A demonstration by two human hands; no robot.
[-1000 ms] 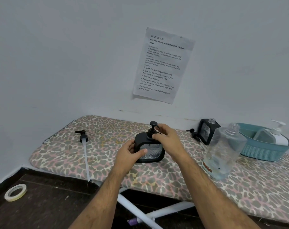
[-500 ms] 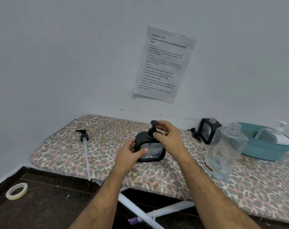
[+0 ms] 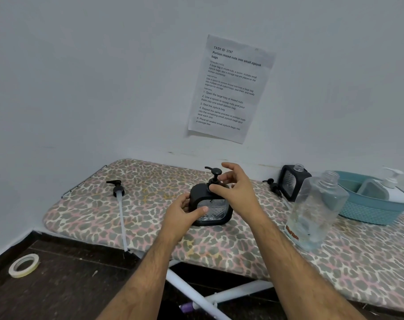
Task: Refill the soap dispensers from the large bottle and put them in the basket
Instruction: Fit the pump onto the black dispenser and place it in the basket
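A black square soap dispenser (image 3: 213,209) with a clear patterned front stands on the leopard-print board (image 3: 150,199). My left hand (image 3: 185,212) grips its left side. My right hand (image 3: 235,188) pinches the collar of its black pump at the top. The large clear bottle (image 3: 316,211) stands uncapped to the right, nearly empty. A second black dispenser (image 3: 292,184) without a pump stands at the back, its pump (image 3: 273,187) lying beside it. In the teal basket (image 3: 369,213) sits a white dispenser (image 3: 390,189).
A black pump with a long white tube (image 3: 120,204) lies on the board's left part, its tube end past the front edge. A roll of tape (image 3: 24,265) lies on the dark floor. A printed sheet (image 3: 228,88) hangs on the wall. White board legs (image 3: 196,294) show below.
My right hand's fingers have shifted round the pump collar, thumb now at the front. The pump spout has turned from pointing toward me to pointing left. The left hand keeps its grip.
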